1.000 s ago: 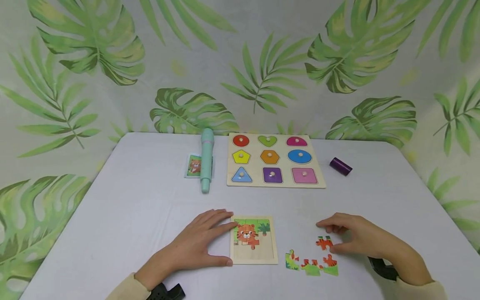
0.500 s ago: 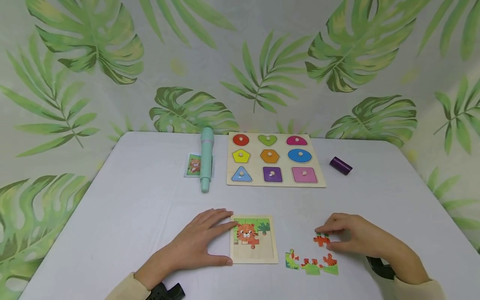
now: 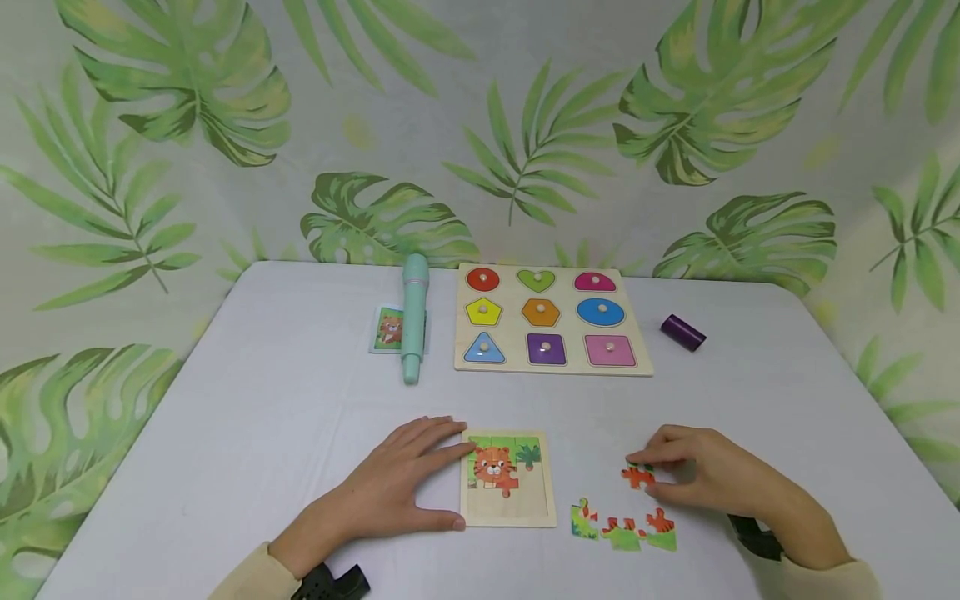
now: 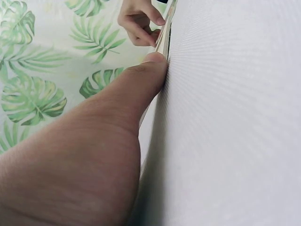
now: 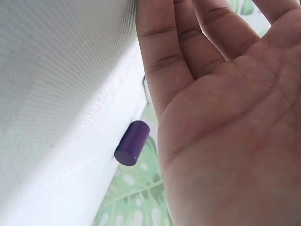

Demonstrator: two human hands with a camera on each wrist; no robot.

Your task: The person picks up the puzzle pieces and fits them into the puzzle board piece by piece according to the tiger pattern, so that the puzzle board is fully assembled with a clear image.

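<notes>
A wooden puzzle tray with part of a tiger picture lies near the front middle; its lower part shows bare wood. My left hand rests at the tray's left side, fingers extended, index fingertip over the border and thumb at the lower left corner. To the right, my right hand pinches an orange-and-green puzzle piece between thumb and index finger, low over the cloth. Below it lie a green corner piece, a green-edged piece and an orange-green piece. In the right wrist view the palm hides the fingertips.
Behind the tray lies a shape board with knobbed pieces. A mint-green torch-like stick lies across a small tiger card. A purple cylinder lies at the back right. A leaf-print cloth hangs behind the table.
My right hand has closed on the orange-and-green puzzle piece and drawn it slightly left and away from me. My left hand and the tray have stayed in place.
</notes>
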